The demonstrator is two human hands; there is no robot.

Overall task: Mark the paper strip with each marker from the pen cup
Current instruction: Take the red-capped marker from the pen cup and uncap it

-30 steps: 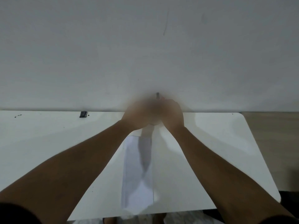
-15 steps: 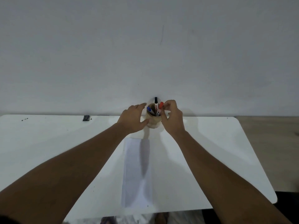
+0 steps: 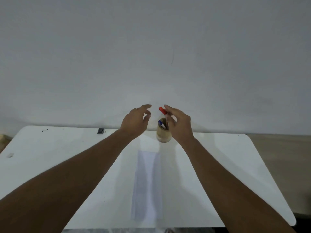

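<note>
A tan pen cup (image 3: 163, 134) stands at the far edge of the white table (image 3: 218, 165), against the wall. A blue-capped marker (image 3: 161, 123) leans inside it. My right hand (image 3: 179, 125) is above and just right of the cup, pinching a red-capped marker (image 3: 162, 110) that is lifted clear of the rim; most of its barrel is hidden by my fingers. My left hand (image 3: 135, 121) hovers left of the cup with fingers apart, holding nothing. A long white paper strip (image 3: 148, 184) lies flat on the table in front of the cup, between my forearms.
A small black object (image 3: 100, 131) lies near the table's back edge on the left, with tiny dark specks (image 3: 44, 130) further left. A plain grey wall rises directly behind the table. Floor shows beyond the right edge.
My right hand has drawn the red marker up out of the cup. My left hand has let go of the cup and lifted away to the left.
</note>
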